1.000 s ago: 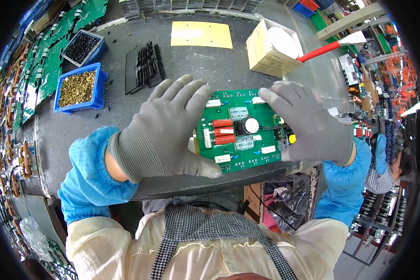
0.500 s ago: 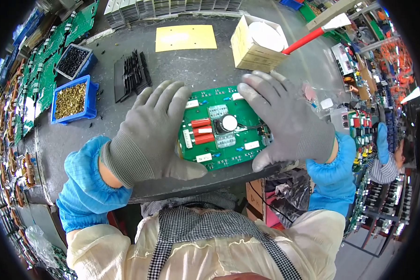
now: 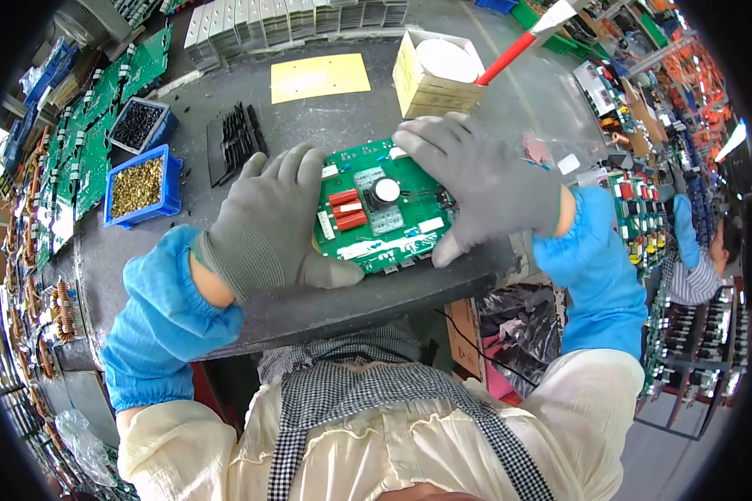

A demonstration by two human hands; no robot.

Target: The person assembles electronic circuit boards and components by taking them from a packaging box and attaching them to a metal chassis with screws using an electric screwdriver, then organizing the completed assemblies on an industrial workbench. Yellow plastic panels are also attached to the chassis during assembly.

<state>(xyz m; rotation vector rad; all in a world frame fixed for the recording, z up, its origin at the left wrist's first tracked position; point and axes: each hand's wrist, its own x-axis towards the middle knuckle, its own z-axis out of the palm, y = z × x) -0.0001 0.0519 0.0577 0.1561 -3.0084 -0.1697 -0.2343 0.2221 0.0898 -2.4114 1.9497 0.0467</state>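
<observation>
A green circuit board (image 3: 382, 215) with red blocks and a round white-topped part lies near the front edge of the dark grey bench (image 3: 326, 305). My left hand (image 3: 267, 224), in a grey glove, grips the board's left side with the thumb along its lower edge. My right hand (image 3: 480, 179), also gloved, covers the board's right side with fingers reaching over its top edge. Both wrists wear blue sleeve covers.
A black finned heat sink (image 3: 234, 144) lies behind my left hand. Blue bins hold brass parts (image 3: 139, 187) and black parts (image 3: 138, 125). A cardboard box (image 3: 437, 75) with a red-handled tool (image 3: 518, 46) and a yellow sheet (image 3: 320, 77) sit further back. Green boards (image 3: 75, 159) line the left. Another person (image 3: 710, 250) sits at right.
Both hands have stayed on the board. The view has shifted so that the bench items and the board sit lower and further left in the picture.
</observation>
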